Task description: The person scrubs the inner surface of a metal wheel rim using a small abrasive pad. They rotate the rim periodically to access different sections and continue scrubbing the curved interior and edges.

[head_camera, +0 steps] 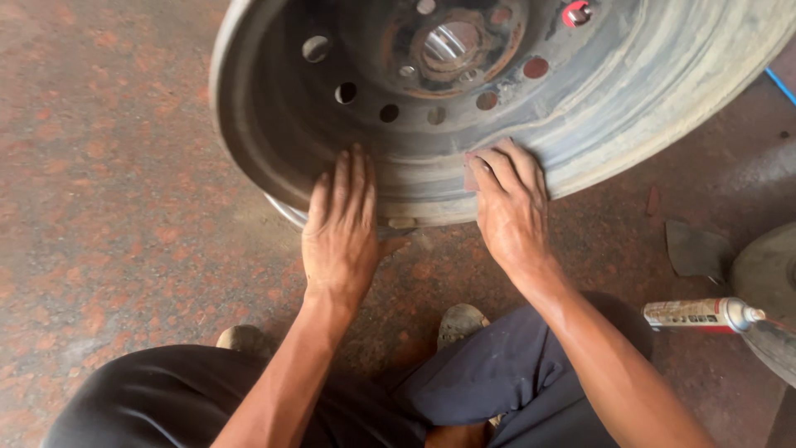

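Note:
A dirty grey steel wheel rim (630, 91) lies on the speckled reddish floor, its inner barrel facing me, with round vent holes and a rusty hub centre (450, 43). My left hand (342, 228) rests flat on the rim's near edge, fingers spread, holding nothing. My right hand (510, 203) presses a small reddish-brown piece of sandpaper (471, 174) against the rim's inner wall; most of the piece is hidden under my fingers.
A small tube with a white nozzle (701, 314) lies on the floor at right. A dark flat scrap (695, 249) and a grey round object (767, 270) sit beyond it. My knees in dark trousers and two shoe tips are at the bottom.

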